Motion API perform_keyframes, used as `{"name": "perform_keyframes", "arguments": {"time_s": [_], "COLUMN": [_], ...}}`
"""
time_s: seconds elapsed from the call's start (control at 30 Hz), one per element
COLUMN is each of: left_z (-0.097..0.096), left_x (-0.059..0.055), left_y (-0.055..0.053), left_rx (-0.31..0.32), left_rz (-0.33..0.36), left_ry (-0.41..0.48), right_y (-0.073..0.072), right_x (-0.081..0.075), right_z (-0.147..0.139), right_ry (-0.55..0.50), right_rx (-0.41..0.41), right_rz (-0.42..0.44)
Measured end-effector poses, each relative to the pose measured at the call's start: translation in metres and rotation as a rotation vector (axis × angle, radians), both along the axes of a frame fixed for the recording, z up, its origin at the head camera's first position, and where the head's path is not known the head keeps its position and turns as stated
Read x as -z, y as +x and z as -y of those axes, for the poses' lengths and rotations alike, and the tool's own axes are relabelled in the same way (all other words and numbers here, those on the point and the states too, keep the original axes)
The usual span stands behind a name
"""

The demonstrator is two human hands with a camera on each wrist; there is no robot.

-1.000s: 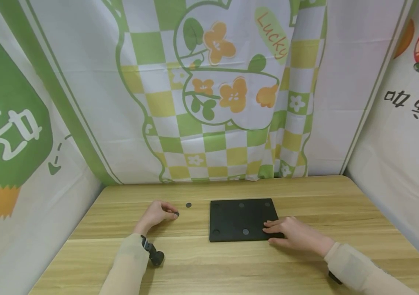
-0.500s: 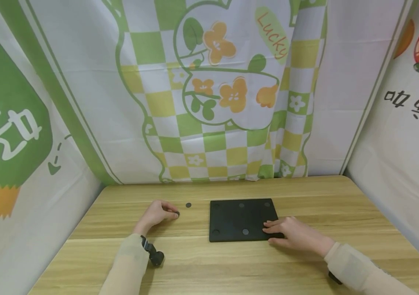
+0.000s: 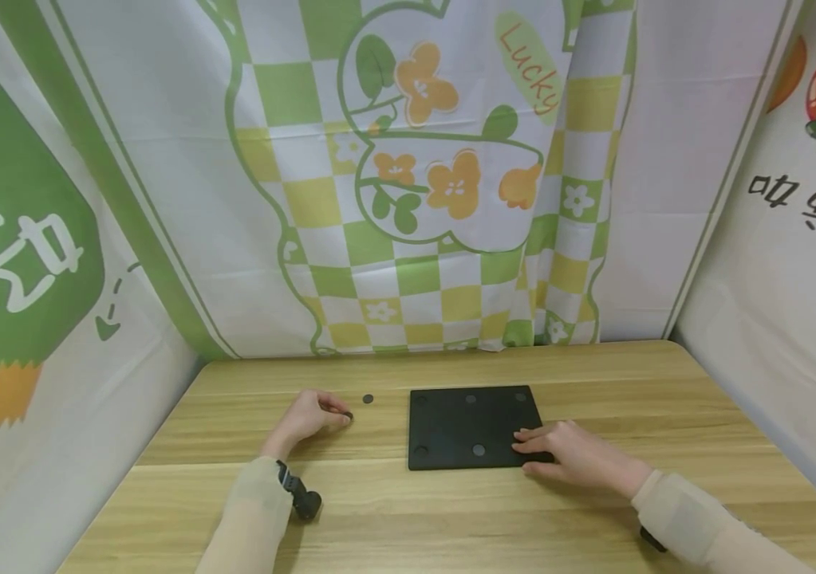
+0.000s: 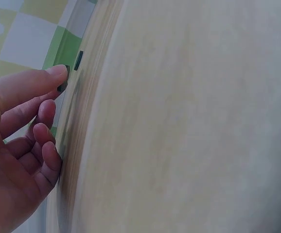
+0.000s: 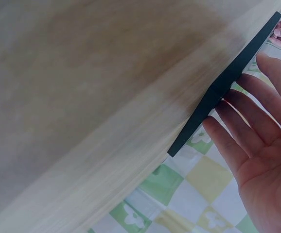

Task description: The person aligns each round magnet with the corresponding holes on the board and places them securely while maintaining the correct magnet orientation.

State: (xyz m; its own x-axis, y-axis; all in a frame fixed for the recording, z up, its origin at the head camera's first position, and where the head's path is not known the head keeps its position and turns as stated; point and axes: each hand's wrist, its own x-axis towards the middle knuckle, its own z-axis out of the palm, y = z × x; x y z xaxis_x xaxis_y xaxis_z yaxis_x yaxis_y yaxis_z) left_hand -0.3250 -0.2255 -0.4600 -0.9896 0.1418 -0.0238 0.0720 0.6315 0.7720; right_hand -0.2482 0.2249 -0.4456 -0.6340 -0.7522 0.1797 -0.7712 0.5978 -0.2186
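In the head view my left hand point(image 3: 309, 416) is at the left of the table, pinching a small dark disc point(image 3: 348, 415) between thumb and fingertip. The left wrist view shows this disc point(image 4: 64, 80) edge-on, low over the wood. A second dark disc point(image 3: 368, 399) lies flat just beyond it. To the right is a thin black rectangular board point(image 3: 443, 426) with round spots; some look grey, the left two dark. My right hand point(image 3: 569, 456) rests extended fingers on the board's near right corner, hiding that corner. The right wrist view has these fingers along the board's edge point(image 5: 218, 92).
The wooden table point(image 3: 408, 518) ends at a checked green and yellow curtain point(image 3: 408, 287) behind. Printed cloth walls point(image 3: 774, 319) stand on both sides. A black wrist camera point(image 3: 305, 502) is strapped to the left wrist.
The pinched disc and left fingertips have shifted very slightly to the right. The right hand, the board and the loose disc look unmoved.
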Motion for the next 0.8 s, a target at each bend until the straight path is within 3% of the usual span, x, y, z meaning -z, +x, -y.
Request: {"name": "perform_keyframes", "arguments": {"time_s": [0.8], "left_z": [-0.019], "left_x": [-0.008], "left_y": [0.008], "left_rx": [0.079], "left_rz": [-0.012], "left_ry": [0.000], "right_y": [0.000], "right_x": [-0.001], "right_z": [0.000], "right_ry": [0.004], "right_rx": [-0.009], "right_rz": [-0.001]}}
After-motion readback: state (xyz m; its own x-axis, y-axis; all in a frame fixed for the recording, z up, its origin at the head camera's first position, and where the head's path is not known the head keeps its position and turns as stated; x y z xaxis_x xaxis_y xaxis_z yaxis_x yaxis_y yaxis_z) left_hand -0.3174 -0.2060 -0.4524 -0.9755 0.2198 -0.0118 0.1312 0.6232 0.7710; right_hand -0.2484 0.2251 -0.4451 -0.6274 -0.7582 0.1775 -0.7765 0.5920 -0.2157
